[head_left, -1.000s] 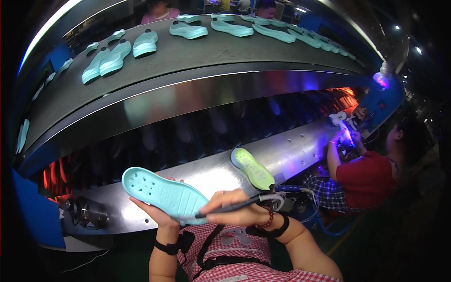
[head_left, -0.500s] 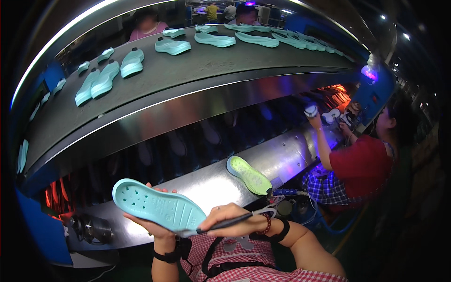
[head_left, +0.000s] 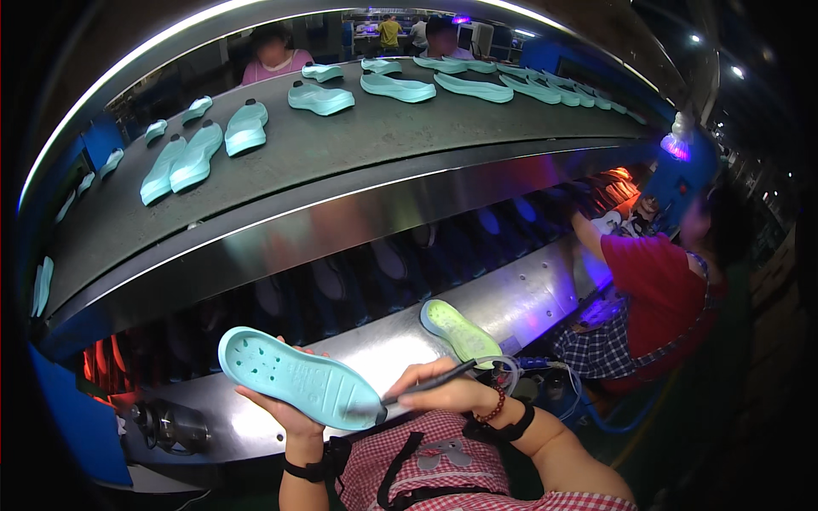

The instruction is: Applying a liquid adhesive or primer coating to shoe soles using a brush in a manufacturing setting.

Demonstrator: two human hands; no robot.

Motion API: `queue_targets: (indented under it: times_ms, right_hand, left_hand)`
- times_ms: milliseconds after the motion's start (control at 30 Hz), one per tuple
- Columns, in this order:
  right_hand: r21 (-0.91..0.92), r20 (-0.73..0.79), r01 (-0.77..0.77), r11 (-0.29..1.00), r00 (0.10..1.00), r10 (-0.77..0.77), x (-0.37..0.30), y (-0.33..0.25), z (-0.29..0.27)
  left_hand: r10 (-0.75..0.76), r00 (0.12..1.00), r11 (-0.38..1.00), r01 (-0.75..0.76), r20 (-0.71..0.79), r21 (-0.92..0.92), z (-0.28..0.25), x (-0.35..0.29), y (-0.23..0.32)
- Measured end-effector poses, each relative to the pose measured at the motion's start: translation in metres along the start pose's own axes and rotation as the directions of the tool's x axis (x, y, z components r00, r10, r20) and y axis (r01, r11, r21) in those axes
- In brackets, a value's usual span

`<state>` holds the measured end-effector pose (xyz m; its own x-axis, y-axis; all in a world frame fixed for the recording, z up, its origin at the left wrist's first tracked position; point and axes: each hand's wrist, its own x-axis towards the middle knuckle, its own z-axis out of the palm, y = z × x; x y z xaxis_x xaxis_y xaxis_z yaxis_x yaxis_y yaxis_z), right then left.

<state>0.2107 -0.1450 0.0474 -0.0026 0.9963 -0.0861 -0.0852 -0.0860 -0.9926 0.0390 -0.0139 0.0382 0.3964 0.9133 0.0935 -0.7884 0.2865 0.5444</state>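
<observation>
A turquoise shoe sole (head_left: 298, 375) rests in my left hand (head_left: 285, 416), its inner face with small holes and ridges turned up. My left fingers wrap round it from beneath and behind. A black-handled brush (head_left: 434, 381) with a clear hose at its back end is gripped in my right hand (head_left: 447, 393). The brush's tip is at the sole's near right end, by a dark patch there. Beyond my right hand, a yellow-green sole (head_left: 460, 332) with a bluish rim lies on the metal ledge.
Several turquoise soles stand on the dark conveyor belt (head_left: 341, 132) above. Shoe parts fill the dark space under it, with an orange glow at both ends. A metal pot (head_left: 175, 426) sits at lower left. A co-worker in a red top (head_left: 652, 277) sits at right.
The brush tip has moved along the sole's near edge to its right end. The sole appears slightly lower and further right. The co-worker's arm has reached further under the conveyor.
</observation>
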Motion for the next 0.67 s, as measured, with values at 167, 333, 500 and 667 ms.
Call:
queue_targets:
  times_ms: [167, 333, 500, 667]
  right_hand:
    - [-0.145, 0.124, 0.169, 0.975, 0.981, -0.151, -0.002, 0.015, 0.009]
    - [0.149, 0.019, 0.011, 0.989, 1.000, -0.014, 0.003, 0.009, 0.010]
    - [0.168, -0.095, 0.176, 0.970, 0.982, -0.162, 0.006, 0.038, 0.026]
    - [0.248, -0.144, 0.225, 0.942, 0.970, -0.194, -0.009, 0.033, 0.032]
  left_hand:
    - [0.036, 0.999, 0.997, -0.037, 0.018, 0.068, -0.009, 0.001, -0.001]
    - [0.016, 1.000, 0.991, -0.016, 0.003, 0.133, -0.017, -0.009, 0.006]
    - [0.057, 0.997, 0.996, -0.061, 0.052, 0.071, -0.015, -0.018, 0.018]
    - [0.024, 0.995, 0.998, -0.019, 0.092, -0.058, -0.002, -0.017, 0.016]
